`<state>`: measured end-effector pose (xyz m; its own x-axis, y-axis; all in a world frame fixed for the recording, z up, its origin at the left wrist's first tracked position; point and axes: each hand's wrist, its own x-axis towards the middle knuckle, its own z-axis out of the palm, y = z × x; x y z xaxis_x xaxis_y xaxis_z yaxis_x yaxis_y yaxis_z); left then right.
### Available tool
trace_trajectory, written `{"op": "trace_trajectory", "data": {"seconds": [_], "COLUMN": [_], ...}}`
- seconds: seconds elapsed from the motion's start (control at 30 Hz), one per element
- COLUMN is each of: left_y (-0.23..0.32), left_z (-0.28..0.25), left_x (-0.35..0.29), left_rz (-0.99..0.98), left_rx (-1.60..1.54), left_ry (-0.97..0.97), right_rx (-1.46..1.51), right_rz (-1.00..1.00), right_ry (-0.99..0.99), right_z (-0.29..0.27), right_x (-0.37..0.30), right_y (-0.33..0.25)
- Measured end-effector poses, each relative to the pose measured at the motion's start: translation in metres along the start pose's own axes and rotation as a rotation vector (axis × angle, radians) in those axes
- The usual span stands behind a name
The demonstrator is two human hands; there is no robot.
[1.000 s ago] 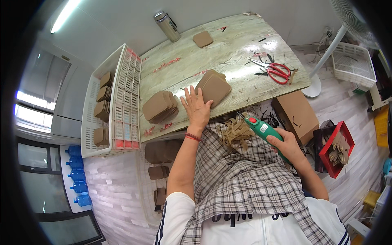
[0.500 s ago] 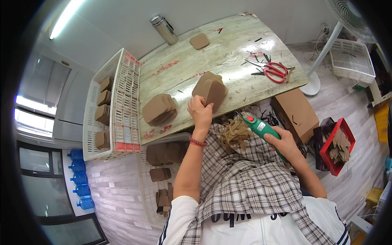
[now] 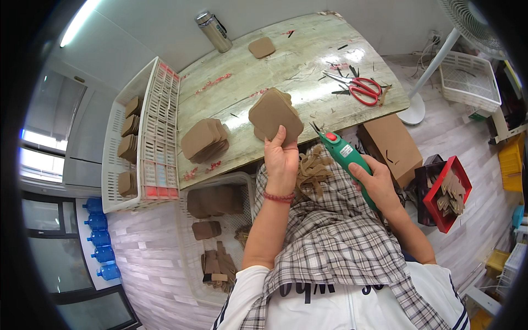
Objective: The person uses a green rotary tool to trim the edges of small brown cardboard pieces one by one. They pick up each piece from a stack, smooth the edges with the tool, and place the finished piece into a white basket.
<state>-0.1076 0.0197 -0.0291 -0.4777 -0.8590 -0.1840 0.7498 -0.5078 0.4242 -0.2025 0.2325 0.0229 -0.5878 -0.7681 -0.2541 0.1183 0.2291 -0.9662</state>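
My left hand is closed on a brown rounded-square piece, the thumb lying on its face and the fingers hidden beneath. More such pieces show behind it, over the table. In my right hand is a pair of green electric scissors with a red button; their thin metal tips point up and left, a little apart from the piece. A fanned stack of brown pieces lies on the table to the left. One single piece lies near the far edge. Tan strips of scrap rest on my checked apron.
Red-handled scissors lie among dark scraps on the table. A steel flask stands at the back. White crates with brown pieces sit left and below. A cardboard box, a red tray and a fan are right.
My left hand has turned, and a brown piece now shows its flat face under my thumb. The electric scissors have come up and left, closer to it. The view has shifted slightly.
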Motion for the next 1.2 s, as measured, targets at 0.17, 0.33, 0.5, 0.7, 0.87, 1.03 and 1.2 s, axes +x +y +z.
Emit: {"op": "trace_trajectory", "data": {"seconds": [0.17, 0.33, 0.5, 0.7, 0.87, 1.03, 1.2], "left_y": [-0.007, -0.014, -0.021, -0.031, -0.038, -0.030, 0.002], "left_z": [0.002, 0.001, -0.007, -0.013, -0.020, -0.030, -0.042], "left_x": [-0.001, -0.008, -0.013, -0.028, -0.039, -0.043, -0.034], "left_rz": [-0.039, -0.060, -0.102, -0.183, -0.215, -0.251, -0.296], "left_rx": [-0.064, -0.042, 0.005, 0.064, 0.085, 0.152, 0.338], "left_ry": [0.013, 0.006, -0.055, -0.096, -0.112, -0.156, -0.242], "right_rx": [0.018, 0.039, 0.041, 0.036, 0.091, 0.091, 0.061], "right_rz": [-0.018, -0.022, -0.028, -0.050, -0.031, 0.005, 0.046], "right_ry": [-0.001, -0.005, 0.008, 0.041, 0.055, -0.002, -0.107], "right_z": [0.005, 0.009, 0.008, 0.007, 0.002, -0.007, -0.027], "right_x": [0.001, 0.002, 0.006, 0.009, 0.014, 0.012, 0.003], "right_y": [-0.003, -0.005, -0.005, -0.011, -0.011, -0.020, -0.020]}}
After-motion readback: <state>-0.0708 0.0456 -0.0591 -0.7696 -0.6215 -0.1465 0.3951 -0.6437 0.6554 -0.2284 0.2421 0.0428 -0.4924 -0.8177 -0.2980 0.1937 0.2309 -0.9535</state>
